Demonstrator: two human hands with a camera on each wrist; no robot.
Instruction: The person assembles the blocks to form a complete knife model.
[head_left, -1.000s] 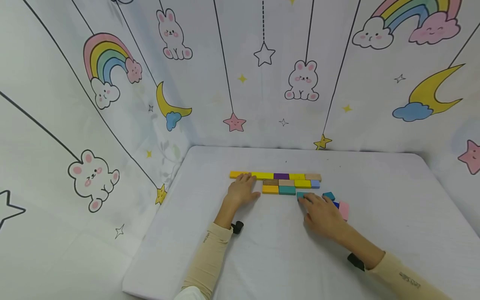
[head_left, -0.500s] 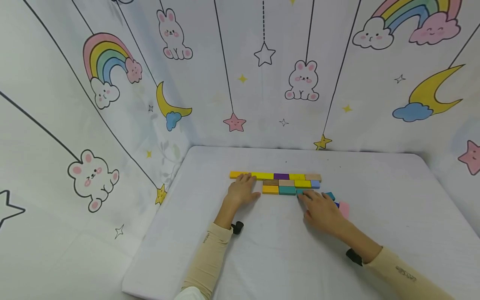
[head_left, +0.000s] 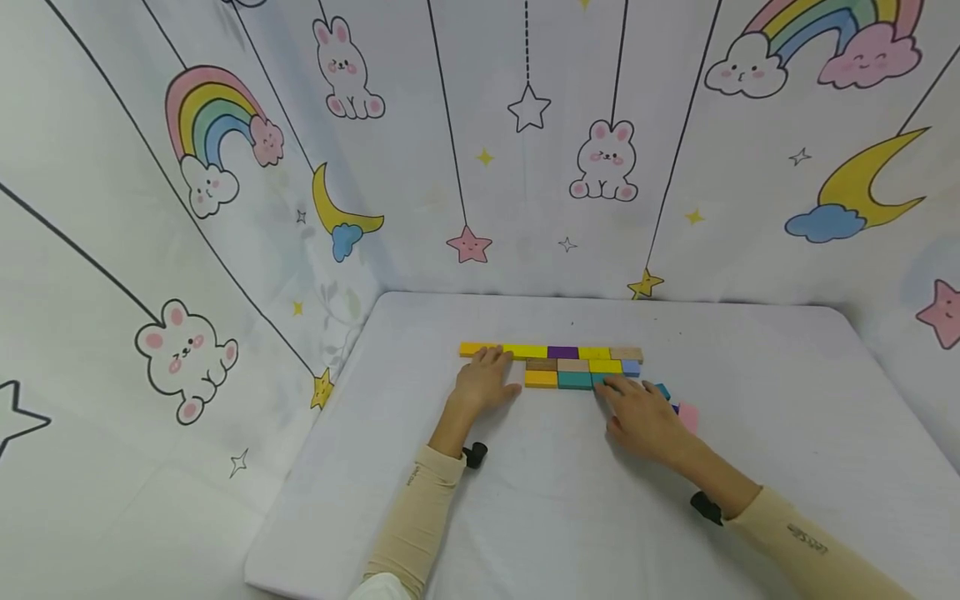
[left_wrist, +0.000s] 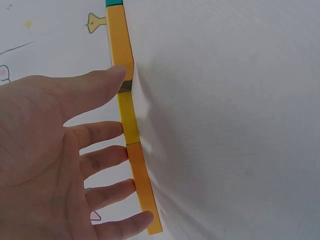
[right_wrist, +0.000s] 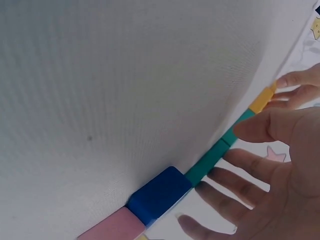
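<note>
Flat coloured blocks lie in three touching rows on the white table. My left hand rests with extended fingers against the orange block and yellow block at the back row's left end. Its thumb reaches the orange block that begins the front row. At that row's right end, the fingers of my right hand touch a teal block; in the right wrist view they look mostly straight. This block lies against another teal block. My right hand partly covers it.
Loose blocks lie beside my right hand: a pink one, a dark blue one and a blue-teal one. A purple block sits in the back row. Behind the table hangs a patterned cloth.
My right hand has moved slightly left and away, sliding the teal block against the front row and closing the gap. The left hand has stayed in place.
</note>
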